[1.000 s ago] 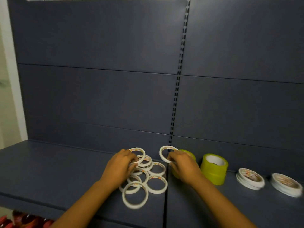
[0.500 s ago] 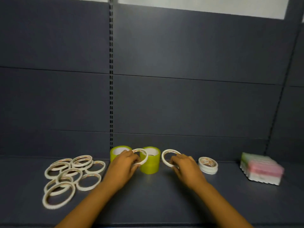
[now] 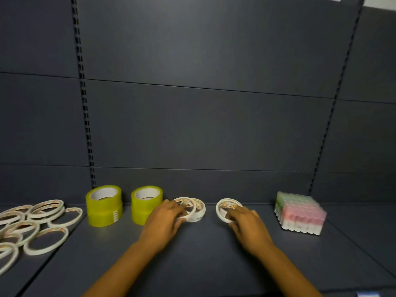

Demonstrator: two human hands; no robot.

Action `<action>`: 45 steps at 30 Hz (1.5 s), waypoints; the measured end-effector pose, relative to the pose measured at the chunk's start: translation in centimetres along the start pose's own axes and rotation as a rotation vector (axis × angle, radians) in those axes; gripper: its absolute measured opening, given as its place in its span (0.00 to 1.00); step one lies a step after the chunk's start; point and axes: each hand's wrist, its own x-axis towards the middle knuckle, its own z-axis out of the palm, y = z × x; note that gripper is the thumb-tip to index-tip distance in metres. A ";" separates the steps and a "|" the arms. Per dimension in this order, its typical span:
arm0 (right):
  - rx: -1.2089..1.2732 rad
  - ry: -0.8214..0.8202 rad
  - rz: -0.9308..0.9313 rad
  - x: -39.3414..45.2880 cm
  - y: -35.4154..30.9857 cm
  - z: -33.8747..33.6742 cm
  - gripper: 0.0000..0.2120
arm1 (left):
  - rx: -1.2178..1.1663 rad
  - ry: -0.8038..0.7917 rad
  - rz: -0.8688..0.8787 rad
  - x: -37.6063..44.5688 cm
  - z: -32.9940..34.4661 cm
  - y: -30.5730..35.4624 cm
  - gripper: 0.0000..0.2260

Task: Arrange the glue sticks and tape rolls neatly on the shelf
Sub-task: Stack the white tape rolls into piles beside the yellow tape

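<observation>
The left hand [image 3: 166, 219] curls its fingers round a thin white tape ring [image 3: 186, 209], holding it tilted against a short stack of white tape rolls [image 3: 198, 211] near the back edge of the dark grey metal shelf [image 3: 192, 258]. The right hand [image 3: 246, 225] grips a second thin white tape ring [image 3: 222, 207], lower rim on the shelf. Left of the stack stand two yellow-green packing tape stacks [image 3: 104, 205]; loose white tape rings [image 3: 38, 224] lie toward the left edge. A shrink-wrapped block of pastel glue sticks [image 3: 300, 213] sits toward the right edge.

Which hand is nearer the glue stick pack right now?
Right. The right hand grips a thin white tape roll just left of the glue stick pack; the left hand sits farther left, beside the yellow rolls.
</observation>
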 end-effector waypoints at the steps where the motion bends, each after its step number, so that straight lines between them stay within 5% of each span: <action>1: -0.006 -0.001 0.001 0.4 0.5 0.2 0.10 | 0.006 0.000 0.003 0.5 0.6 -0.1 0.05; 7: -0.002 -0.003 0.081 3.2 3.6 2.9 0.09 | 0.039 0.048 -0.002 3.4 4.8 -1.6 0.13; 16: 0.147 0.137 0.115 3.9 5.5 7.5 0.07 | -0.074 0.127 -0.088 3.8 9.6 -2.0 0.08; 38: 0.067 0.173 0.081 3.3 5.4 8.7 0.09 | -0.062 0.165 -0.074 2.9 9.9 -1.9 0.08; 45: 0.013 0.104 0.101 2.8 3.6 6.8 0.12 | 0.040 -0.004 -0.085 2.4 8.3 -1.1 0.13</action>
